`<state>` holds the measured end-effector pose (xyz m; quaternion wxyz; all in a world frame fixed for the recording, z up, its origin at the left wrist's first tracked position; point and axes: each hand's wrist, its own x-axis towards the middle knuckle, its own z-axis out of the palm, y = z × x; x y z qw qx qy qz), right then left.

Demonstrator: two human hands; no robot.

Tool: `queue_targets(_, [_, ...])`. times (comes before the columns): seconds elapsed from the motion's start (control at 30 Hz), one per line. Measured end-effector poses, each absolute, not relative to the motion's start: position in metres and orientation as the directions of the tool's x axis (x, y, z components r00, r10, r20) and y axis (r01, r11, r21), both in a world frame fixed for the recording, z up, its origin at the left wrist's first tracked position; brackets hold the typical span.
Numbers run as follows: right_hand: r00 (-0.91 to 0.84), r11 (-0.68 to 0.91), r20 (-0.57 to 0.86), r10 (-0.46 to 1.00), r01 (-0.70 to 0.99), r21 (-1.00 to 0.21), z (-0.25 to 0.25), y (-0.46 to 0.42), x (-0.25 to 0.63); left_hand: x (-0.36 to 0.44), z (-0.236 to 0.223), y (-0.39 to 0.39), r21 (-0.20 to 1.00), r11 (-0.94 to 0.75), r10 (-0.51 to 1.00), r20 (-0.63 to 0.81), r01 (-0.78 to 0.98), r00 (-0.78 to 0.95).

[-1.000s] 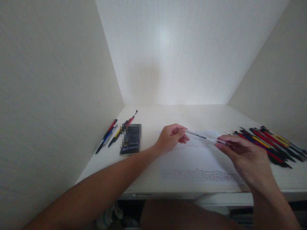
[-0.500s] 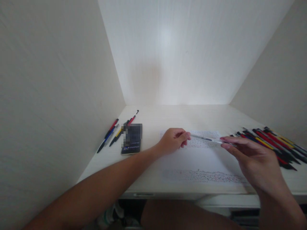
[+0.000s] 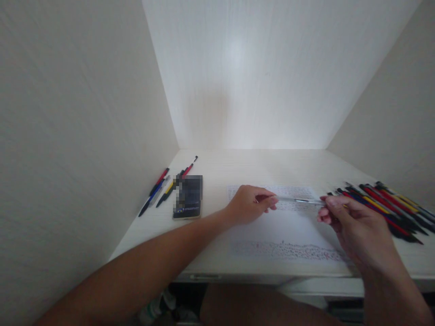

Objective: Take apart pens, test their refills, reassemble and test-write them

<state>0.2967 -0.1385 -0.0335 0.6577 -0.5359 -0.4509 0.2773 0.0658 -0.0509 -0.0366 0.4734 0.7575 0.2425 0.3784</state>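
Both hands hold one clear pen [image 3: 296, 199] level above a white sheet of paper [image 3: 283, 226] marked with rows of scribbles. My left hand [image 3: 249, 203] pinches the pen's left end with closed fingers. My right hand [image 3: 353, 224] grips its right end, fingers curled around it. A large pile of red, yellow, blue and black pens [image 3: 384, 206] lies on the desk just right of my right hand.
A dark phone [image 3: 188, 198] lies on the white desk [image 3: 258, 167] left of the paper. Several pens [image 3: 163, 186] lie beside it near the left wall. Pale walls close in the desk on three sides. My knee shows below the desk's front edge.
Both hands have sunk slightly toward the paper with the pen, which now lies more level. My right hand's fingers have curled tighter around its end.
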Motion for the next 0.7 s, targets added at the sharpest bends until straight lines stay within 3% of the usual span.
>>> queue_targets(0.1, [0.402,0.223,0.178,0.898,-0.067,-0.973,-0.03,-0.143,0.297,0.065,-0.033,-0.053,0.922,-0.386,0.688,0.272,0.021,0.673])
queue_targets(0.27, [0.428,0.25,0.195,0.882,-0.076,-0.965,-0.028,-0.142,0.293,0.068,-0.029,-0.06,0.95,-0.31,0.712,0.204,0.04,0.672])
queue_targets(0.37, [0.456,0.31,0.252,0.853,-0.056,-0.949,-0.029,-0.138,0.283,0.069,-0.029,-0.063,0.911,-0.398,0.765,0.266,0.106,0.587])
queue_targets(0.5, [0.462,0.315,0.223,0.858,-0.131,-0.94,-0.03,-0.134,0.267,0.07,-0.031,-0.064,0.879,-0.468,0.756,0.346,0.089,0.556])
queue_targets(0.7, [0.477,0.317,0.209,0.854,-0.156,-0.936,-0.028,-0.132,0.256,0.074,-0.033,-0.061,0.976,-0.184,0.765,0.217,-0.116,0.607])
